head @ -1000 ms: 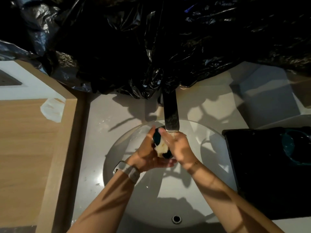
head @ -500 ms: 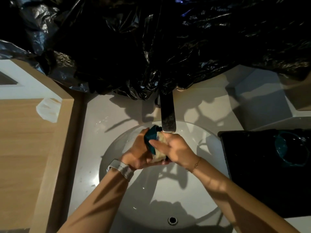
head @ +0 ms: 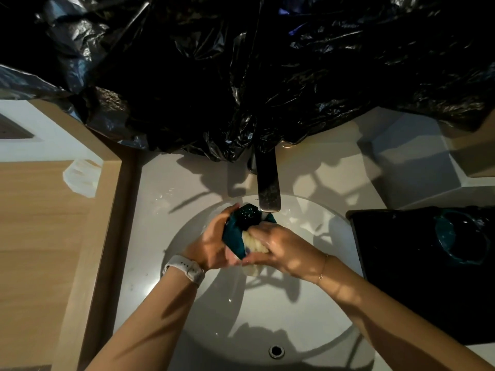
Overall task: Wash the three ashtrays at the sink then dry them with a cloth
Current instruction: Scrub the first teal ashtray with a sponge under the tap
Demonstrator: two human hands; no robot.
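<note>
Evidently washing is under way at frame centre, with rinsing likely next: the left hand (head: 211,245) grips the teal ashtray (head: 238,228) under the faucet (head: 267,188) over the sink (head: 267,317), while the right hand (head: 284,247) clutches a pale sponge (head: 253,243) against it.

Under the dark metal tap (head: 268,187), the left hand (head: 211,242) holds a dark teal ashtray (head: 239,228) over the round white sink (head: 308,311). The right hand (head: 284,249) presses a pale yellow sponge (head: 253,243) on it.
</note>
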